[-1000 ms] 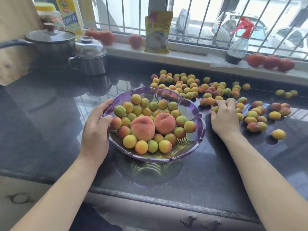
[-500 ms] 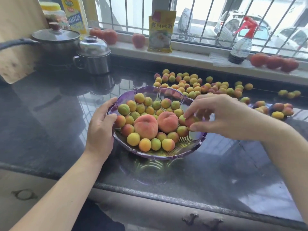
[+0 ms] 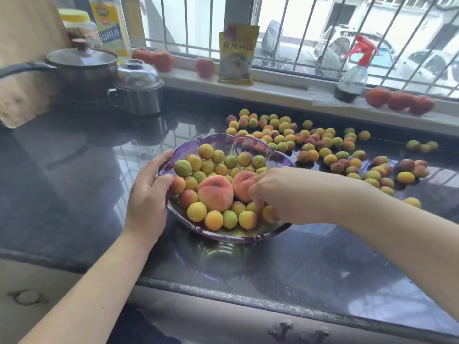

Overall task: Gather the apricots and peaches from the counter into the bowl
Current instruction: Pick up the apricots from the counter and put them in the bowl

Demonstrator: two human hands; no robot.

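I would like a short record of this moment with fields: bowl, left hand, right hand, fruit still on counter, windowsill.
bowl: purple bowl on the dark counter, holding two peaches and many apricots
left hand: left hand holds the bowl's rim
right hand: right hand over the bowl, fingers curled down among the fruit; grip unclear
fruit still on counter: loose apricots, many, right of and behind the bowl
windowsill: spray bottle, yellow packet

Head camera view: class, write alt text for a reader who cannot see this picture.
A person's right hand reaches into a purple bowl of apricots and two peaches, fingers curled among the fruit, while the left hand holds the bowl's rim. Many more apricots lie scattered on the dark counter behind it.
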